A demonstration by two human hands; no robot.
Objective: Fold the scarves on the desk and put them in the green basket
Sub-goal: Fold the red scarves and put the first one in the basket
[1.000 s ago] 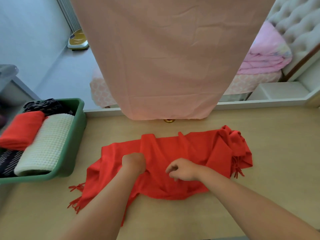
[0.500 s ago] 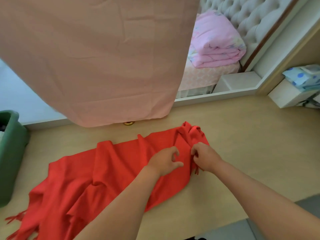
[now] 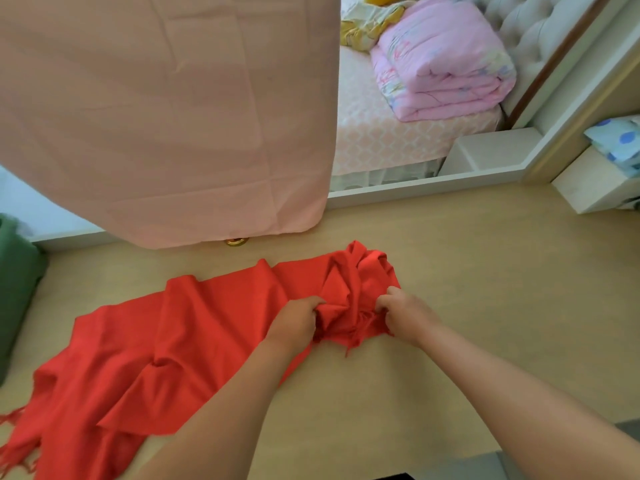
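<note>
on desk (image 3: 485, 271), red scarf (image 3: 194, 334) spread crumpled, unfolded; my left hand (image 3: 294, 322) and right hand (image 3: 405, 315) each grip bunched right end. green basket (image 3: 17, 289) far left; folding barely started.

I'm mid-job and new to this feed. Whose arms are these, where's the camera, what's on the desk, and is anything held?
No machine here: a person works with bare hands, filmed by one wide-angle camera on their head, looking down. The left hand and right hand each grip the bunched, fringed end of a red scarf, which lies spread across the wooden desk. The green basket shows at the left edge. A pink cloth hangs behind the desk.
</note>
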